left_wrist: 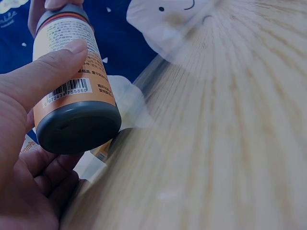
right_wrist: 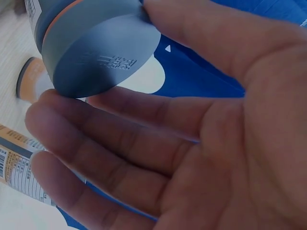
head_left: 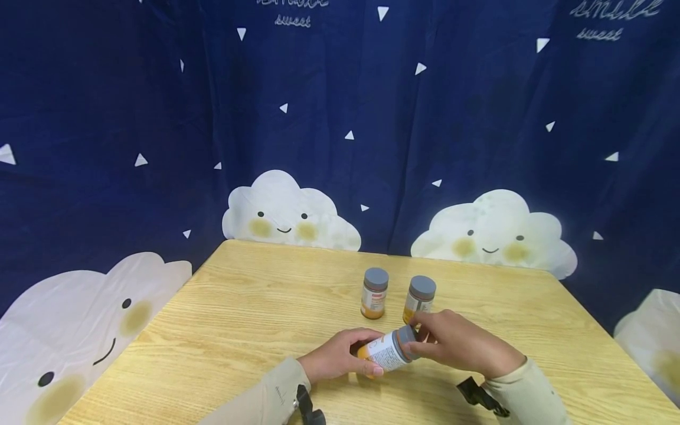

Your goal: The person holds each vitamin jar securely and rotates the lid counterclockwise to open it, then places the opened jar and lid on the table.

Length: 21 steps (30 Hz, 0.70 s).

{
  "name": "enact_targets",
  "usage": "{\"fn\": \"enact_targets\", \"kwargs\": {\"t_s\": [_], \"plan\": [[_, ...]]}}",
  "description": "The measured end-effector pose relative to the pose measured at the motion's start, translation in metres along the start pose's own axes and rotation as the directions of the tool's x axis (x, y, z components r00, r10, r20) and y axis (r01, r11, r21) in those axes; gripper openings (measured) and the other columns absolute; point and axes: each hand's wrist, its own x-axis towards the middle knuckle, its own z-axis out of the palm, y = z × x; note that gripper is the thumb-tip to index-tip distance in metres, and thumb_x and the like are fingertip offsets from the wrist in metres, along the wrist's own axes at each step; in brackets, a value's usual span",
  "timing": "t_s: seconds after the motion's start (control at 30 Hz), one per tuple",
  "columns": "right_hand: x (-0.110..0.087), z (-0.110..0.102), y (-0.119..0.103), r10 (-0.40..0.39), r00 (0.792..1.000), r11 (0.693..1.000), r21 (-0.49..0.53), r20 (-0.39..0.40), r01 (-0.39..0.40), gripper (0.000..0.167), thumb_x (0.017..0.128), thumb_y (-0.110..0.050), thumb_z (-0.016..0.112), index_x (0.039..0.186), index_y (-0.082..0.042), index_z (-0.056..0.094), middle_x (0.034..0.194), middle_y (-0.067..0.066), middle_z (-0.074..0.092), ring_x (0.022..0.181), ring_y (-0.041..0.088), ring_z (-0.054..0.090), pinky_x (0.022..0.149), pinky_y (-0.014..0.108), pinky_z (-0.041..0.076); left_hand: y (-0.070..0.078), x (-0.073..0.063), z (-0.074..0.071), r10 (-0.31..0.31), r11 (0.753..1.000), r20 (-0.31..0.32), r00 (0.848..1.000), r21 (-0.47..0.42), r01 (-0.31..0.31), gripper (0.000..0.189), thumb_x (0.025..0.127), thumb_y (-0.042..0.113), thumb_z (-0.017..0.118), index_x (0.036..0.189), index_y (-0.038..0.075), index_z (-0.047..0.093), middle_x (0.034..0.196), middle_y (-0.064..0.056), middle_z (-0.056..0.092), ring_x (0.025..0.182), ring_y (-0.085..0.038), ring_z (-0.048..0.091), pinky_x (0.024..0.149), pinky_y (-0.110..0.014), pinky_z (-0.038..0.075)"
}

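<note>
Tilted between my two hands is a supplement bottle [head_left: 386, 352] with a grey cap [head_left: 408, 340], an orange and white label and a dark base [left_wrist: 79, 127]. Around its body, near the base end, my left hand [head_left: 340, 356] grips it, the thumb lying along the label. The cap points right and slightly up. My right hand [head_left: 462, 345] pinches that cap between thumb and fingers; in the right wrist view raised lettering shows on the cap top [right_wrist: 108, 62]. Both hands are low over the front part of the table.
Two similar bottles stand upright on the wooden table [head_left: 265, 295] beyond my hands: one bottle [head_left: 374, 295] straight behind, another bottle [head_left: 421, 294] just behind my right fingers, partly covered by them. A dark blue curtain [head_left: 319, 147] with white clouds hangs behind the table.
</note>
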Motion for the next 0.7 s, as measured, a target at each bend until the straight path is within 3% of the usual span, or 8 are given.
{"fn": "enact_targets", "kwargs": {"t_s": [0.2,0.47,0.6,0.7], "plan": [[0.0002,-0.0025,0.0003,-0.041,0.999,0.999,-0.015,0.0,0.041,0.035,0.083,-0.03,0.076,0.109,-0.014,0.059,0.097,-0.005,0.066,0.081,0.01,0.062,0.064,0.026,0.05,-0.0011,0.001,-0.0003,-0.012,1.0,-0.002,1.0,-0.011,0.012,0.053,0.086,0.03,0.075,0.134,0.023,0.055,0.119,0.006,0.059,0.103,-0.011,0.057,0.089,-0.027,0.047],[0.0005,-0.0029,-0.0001,-0.053,0.999,0.999,0.005,0.004,0.053,0.042,0.077,-0.017,0.082,0.108,-0.017,0.054,0.105,-0.003,0.065,0.089,0.017,0.063,0.07,0.033,0.053,-0.001,0.0013,-0.0001,-0.02,1.0,-0.014,1.0,-0.009,0.02,0.053,0.084,0.03,0.076,0.134,0.024,0.056,0.118,0.006,0.059,0.103,-0.011,0.057,0.089,-0.026,0.047],[0.0005,-0.002,-0.0005,-0.04,0.999,0.999,-0.002,-0.01,0.04,0.041,0.081,-0.031,0.079,0.11,-0.017,0.054,0.104,-0.003,0.064,0.09,0.016,0.062,0.069,0.032,0.051,-0.0013,0.0013,-0.0007,-0.019,1.0,-0.005,1.0,-0.013,0.019,0.053,0.085,0.031,0.075,0.134,0.024,0.056,0.118,0.006,0.059,0.102,-0.011,0.057,0.089,-0.027,0.047],[0.0007,-0.0008,-0.0012,0.0,1.0,1.0,-0.019,-0.027,0.0,0.04,0.086,-0.048,0.069,0.109,-0.018,0.055,0.097,-0.004,0.064,0.084,0.012,0.061,0.064,0.028,0.049,-0.0014,0.0011,-0.001,-0.017,1.0,0.001,1.0,-0.011,0.017,0.053,0.086,0.032,0.074,0.135,0.024,0.055,0.119,0.005,0.059,0.103,-0.011,0.057,0.089,-0.027,0.047]]}}
